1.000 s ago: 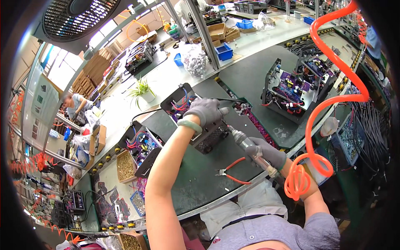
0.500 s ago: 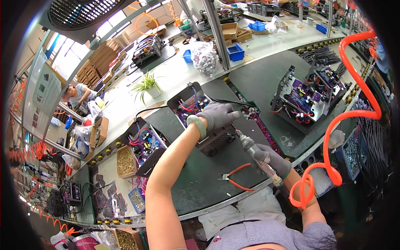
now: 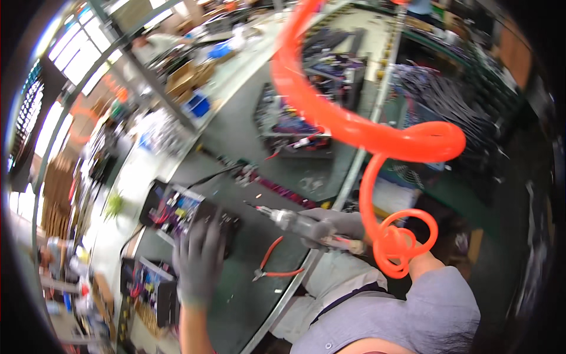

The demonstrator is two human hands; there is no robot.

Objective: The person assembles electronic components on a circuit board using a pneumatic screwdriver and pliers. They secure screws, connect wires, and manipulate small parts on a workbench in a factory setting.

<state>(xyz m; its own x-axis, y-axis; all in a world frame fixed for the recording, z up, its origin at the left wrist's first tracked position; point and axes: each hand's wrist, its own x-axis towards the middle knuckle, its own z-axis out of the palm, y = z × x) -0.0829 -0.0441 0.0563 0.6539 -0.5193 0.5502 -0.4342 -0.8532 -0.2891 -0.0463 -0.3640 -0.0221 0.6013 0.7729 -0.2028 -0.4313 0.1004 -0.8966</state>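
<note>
My right hand [image 3: 342, 223], in a grey glove, is wrapped round a powered screwdriver [image 3: 289, 220] with a clear body. Its bit points left, toward an open black chassis [image 3: 223, 219] with coloured wires and boards inside, with a gap between. My left hand [image 3: 199, 259], also gloved, is stretched out with the fingers apart at the chassis's near side. Whether its fingertips touch the chassis is blurred. Below the screwdriver, red-handled cutting pliers [image 3: 271, 259] lie with their handles spread on the dark green bench mat [image 3: 247, 307].
An orange coiled hose [image 3: 354, 130] hangs across the view, looping near my right forearm. Another open chassis [image 3: 154, 286] sits at the left. Several circuit assemblies [image 3: 295, 112] stand on the far mat. Black cables [image 3: 436, 94] lie at the right, and a blue bin [image 3: 197, 105] stands farther back.
The view has swung to the right. My left hand has moved off the chassis top near the bit, its fingers now spread. The screwdriver has drawn away from the chassis.
</note>
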